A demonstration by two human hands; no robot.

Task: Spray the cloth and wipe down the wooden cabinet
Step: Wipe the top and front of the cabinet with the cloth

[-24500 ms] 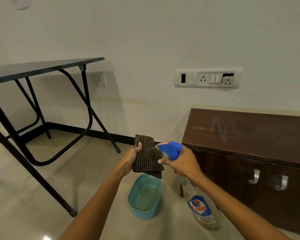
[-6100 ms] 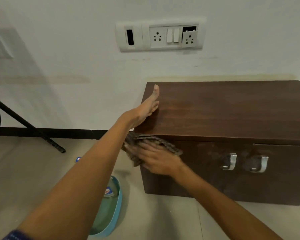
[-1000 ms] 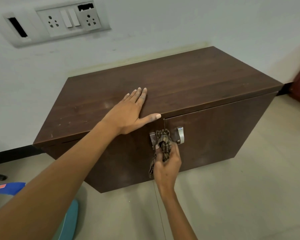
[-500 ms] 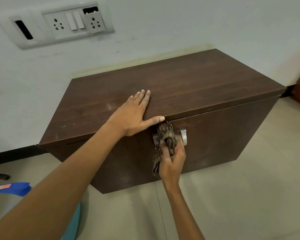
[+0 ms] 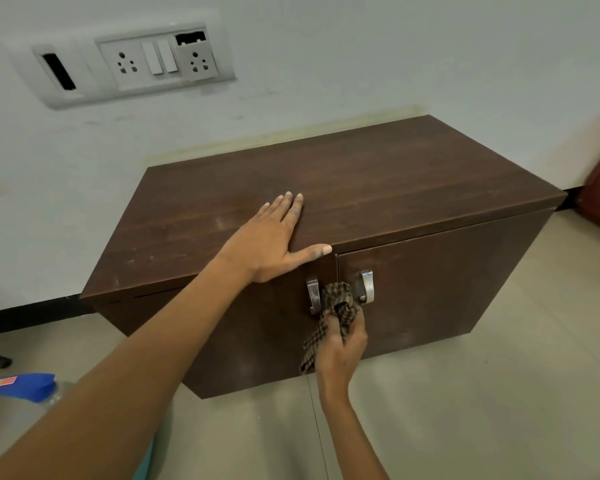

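Bunched checked cloth (image 5: pixel 338 306) lowered between curved metal handles (image 5: pixel 366 285), right hand (image 5: pixel 342 344) gripping

I am pressing my left hand (image 5: pixel 271 247) flat on the wooden cabinet (image 5: pixel 361 188) top, thumb lying along its front edge. My right hand (image 5: pixel 342 344) is gripping the bunched checked cloth (image 5: pixel 336 306) against the cabinet front, between its two metal handles (image 5: pixel 367 285). A blue-capped spray bottle (image 5: pixel 21 388) is lying on the floor left of the cabinet.
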